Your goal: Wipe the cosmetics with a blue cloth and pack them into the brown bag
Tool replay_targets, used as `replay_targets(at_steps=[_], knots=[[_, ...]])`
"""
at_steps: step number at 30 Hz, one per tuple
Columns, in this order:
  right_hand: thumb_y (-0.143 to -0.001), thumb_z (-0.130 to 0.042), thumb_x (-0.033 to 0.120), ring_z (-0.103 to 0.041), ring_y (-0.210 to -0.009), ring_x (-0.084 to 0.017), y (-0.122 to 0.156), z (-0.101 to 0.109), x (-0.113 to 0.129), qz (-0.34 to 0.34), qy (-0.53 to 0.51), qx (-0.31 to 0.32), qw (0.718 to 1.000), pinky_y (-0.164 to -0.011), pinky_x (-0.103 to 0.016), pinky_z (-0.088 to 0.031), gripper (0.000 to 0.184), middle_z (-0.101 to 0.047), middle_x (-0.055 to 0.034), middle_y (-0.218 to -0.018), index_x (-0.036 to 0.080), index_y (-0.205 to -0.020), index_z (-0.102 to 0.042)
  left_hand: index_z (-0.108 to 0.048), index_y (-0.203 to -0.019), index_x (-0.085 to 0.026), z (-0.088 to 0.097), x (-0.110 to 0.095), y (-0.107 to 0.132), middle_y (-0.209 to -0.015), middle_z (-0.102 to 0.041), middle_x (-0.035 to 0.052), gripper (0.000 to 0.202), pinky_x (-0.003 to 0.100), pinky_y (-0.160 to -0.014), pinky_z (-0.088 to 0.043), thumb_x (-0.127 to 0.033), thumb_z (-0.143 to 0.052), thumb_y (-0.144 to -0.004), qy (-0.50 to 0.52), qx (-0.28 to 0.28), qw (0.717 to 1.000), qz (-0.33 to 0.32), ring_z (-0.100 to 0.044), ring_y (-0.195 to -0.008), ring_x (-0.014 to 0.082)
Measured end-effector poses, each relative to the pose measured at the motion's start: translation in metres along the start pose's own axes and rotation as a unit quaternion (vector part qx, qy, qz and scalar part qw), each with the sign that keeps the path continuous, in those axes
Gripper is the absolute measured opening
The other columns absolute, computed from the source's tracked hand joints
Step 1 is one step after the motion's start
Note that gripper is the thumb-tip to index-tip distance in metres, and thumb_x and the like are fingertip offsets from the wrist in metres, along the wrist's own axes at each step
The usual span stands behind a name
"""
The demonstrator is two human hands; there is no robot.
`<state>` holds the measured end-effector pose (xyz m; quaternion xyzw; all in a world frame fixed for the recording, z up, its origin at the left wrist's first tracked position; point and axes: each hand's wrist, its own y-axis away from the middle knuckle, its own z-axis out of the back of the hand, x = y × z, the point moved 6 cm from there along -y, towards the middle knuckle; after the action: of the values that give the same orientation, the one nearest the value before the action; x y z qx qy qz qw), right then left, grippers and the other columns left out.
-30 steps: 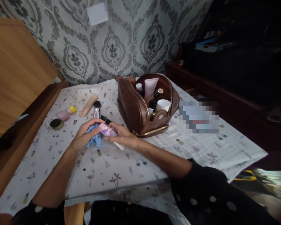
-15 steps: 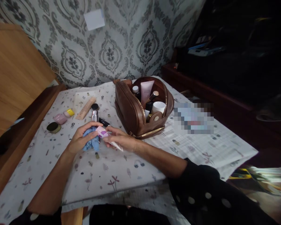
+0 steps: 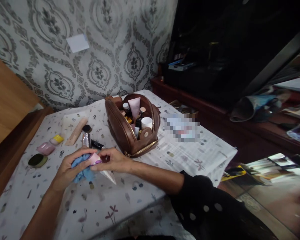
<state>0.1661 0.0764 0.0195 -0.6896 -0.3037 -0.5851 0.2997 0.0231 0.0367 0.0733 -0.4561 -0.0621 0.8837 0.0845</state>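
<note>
We have the pink-and-purple tube (image 3: pixel 95 159) between our two hands, above the near left part of the table, its body tapering to a flat, pale end that slants toward us. Our right hand (image 3: pixel 116 161) grips it, thumb and fingers pinched about the sides. Our left hand (image 3: pixel 67 166) is closed around a crumpled blue cloth (image 3: pixel 83 169), soft and full of folds, pressed up against the tube's other end.

Just beyond our fingers lies a slim black cylinder (image 3: pixel 97 144), smooth and slightly glossy, and near it a shiny silver container (image 3: pixel 86 140) with a round black top (image 3: pixel 87 128) at its far end. Farther left we see a flat, matte beige tube (image 3: pixel 76 131), a small piece with a yellow top (image 3: pixel 58 138), a squat, rounded pink container (image 3: pixel 45 148) and a low, round jar (image 3: pixel 37 160) with a dark lid.

To the right of these sits our brown bag (image 3: pixel 117 128), leather-like, boxy with rounded edges, its gold-toothed zip undone. Inside stand a pale pink tube (image 3: pixel 135 106) and a white cylindrical container (image 3: pixel 147 122), among other bottles.

Under everything spreads a white tablecloth (image 3: pixel 130 196), thin and lightly wrinkled, printed with small plants and birds. Behind rises wallpaper (image 3: pixel 97 73) in grey damask scrolls.
</note>
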Motion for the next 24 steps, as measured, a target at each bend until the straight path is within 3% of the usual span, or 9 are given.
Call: replay_targets(at_steps=[4,7,9,12,14,16,18,21,24], knots=[[-0.065,-0.088,0.045,-0.047,-0.070,-0.009,0.021,0.006,0.031,0.036,0.022,0.029,0.999,-0.063,-0.022,-0.038,0.039,-0.053,0.0051,-0.073,0.016,-0.076,-0.065,-0.077,-0.104,-0.024,-0.002,-0.027,0.001,-0.106,-0.074,0.0065,0.029,0.025,-0.084,-0.057,-0.044,-0.068,-0.086,-0.035,0.021,0.997,-0.066,-0.070,-0.097,0.0226],[-0.067,-0.088,0.040,-0.048,-0.068,-0.008,0.046,0.020,0.052,0.028,-0.002,0.041,0.999,-0.064,-0.022,-0.040,0.037,-0.057,0.0051,-0.076,0.016,-0.087,-0.067,-0.073,-0.108,-0.027,-0.007,-0.053,-0.003,-0.108,-0.073,0.0029,0.024,0.023,-0.084,-0.056,-0.039,-0.060,-0.093,-0.071,-0.023,0.993,-0.091,-0.069,-0.101,0.0197],[-0.072,-0.084,0.037,-0.051,-0.072,-0.009,0.067,0.037,0.070,0.040,-0.017,0.024,0.999,-0.066,-0.022,-0.043,0.034,-0.059,0.0036,-0.079,0.016,-0.093,-0.068,-0.071,-0.110,-0.029,-0.013,-0.073,-0.009,-0.110,-0.071,0.0009,0.021,0.024,-0.093,-0.054,-0.034,-0.057,-0.096,-0.126,-0.063,0.982,-0.126,-0.067,-0.106,0.0180],[-0.079,-0.078,0.029,-0.059,-0.081,-0.010,0.099,0.069,0.098,0.064,-0.025,-0.015,0.997,-0.076,-0.025,-0.049,0.031,-0.063,0.0003,-0.090,0.016,-0.104,-0.066,-0.068,-0.118,-0.028,-0.032,-0.106,-0.021,-0.117,-0.068,0.0015,0.026,0.034,-0.111,-0.046,-0.021,-0.056,-0.095,-0.228,-0.076,0.938,-0.252,-0.064,-0.116,0.0193],[-0.084,-0.075,0.030,-0.062,-0.082,-0.010,0.116,0.092,0.119,0.096,-0.017,-0.057,0.994,-0.078,-0.026,-0.052,0.028,-0.065,-0.0004,-0.092,0.018,-0.107,-0.065,-0.063,-0.128,-0.024,-0.049,-0.119,-0.027,-0.126,-0.065,0.0049,0.038,0.039,-0.114,-0.044,-0.010,-0.057,-0.092,-0.289,-0.064,0.888,-0.352,-0.061,-0.124,0.0221],[-0.087,-0.073,0.031,-0.065,-0.085,-0.012,0.128,0.115,0.136,0.115,0.004,-0.121,0.986,-0.078,-0.026,-0.054,0.026,-0.066,-0.0006,-0.095,0.022,-0.109,-0.064,-0.060,-0.135,-0.020,-0.067,-0.121,-0.029,-0.135,-0.063,0.0087,0.049,0.041,-0.115,-0.044,-0.002,-0.057,-0.089,-0.353,-0.050,0.833,-0.424,-0.056,-0.132,0.0254],[-0.089,-0.072,0.027,-0.068,-0.084,-0.013,0.135,0.136,0.152,0.155,0.020,-0.199,0.967,-0.076,-0.025,-0.056,0.025,-0.067,0.0020,-0.093,0.027,-0.111,-0.062,-0.059,-0.137,-0.017,-0.080,-0.116,-0.029,-0.139,-0.062,0.0113,0.053,0.044,-0.116,-0.044,0.001,-0.056,-0.087,-0.400,-0.038,0.797,-0.452,-0.052,-0.137,0.0289],[-0.090,-0.067,0.020,-0.069,-0.080,-0.011,0.133,0.158,0.169,0.183,0.066,-0.284,0.939,-0.073,-0.023,-0.057,0.037,-0.066,0.0067,-0.086,0.035,-0.122,-0.056,-0.059,-0.138,-0.016,-0.087,-0.105,-0.028,-0.140,-0.062,0.0107,0.052,0.046,-0.116,-0.045,0.001,-0.054,-0.089,-0.412,-0.034,0.798,-0.439,-0.053,-0.137,0.0298],[-0.089,-0.070,0.034,-0.068,-0.075,-0.011,0.119,0.162,0.188,0.202,0.166,-0.291,0.920,-0.068,-0.021,-0.057,0.034,-0.067,0.0049,-0.087,0.034,-0.120,-0.058,-0.060,-0.138,-0.019,-0.085,-0.097,-0.023,-0.141,-0.063,0.0071,0.049,0.043,-0.116,-0.046,-0.003,-0.052,-0.092,-0.414,-0.045,0.800,-0.432,-0.056,-0.134,0.0277]])
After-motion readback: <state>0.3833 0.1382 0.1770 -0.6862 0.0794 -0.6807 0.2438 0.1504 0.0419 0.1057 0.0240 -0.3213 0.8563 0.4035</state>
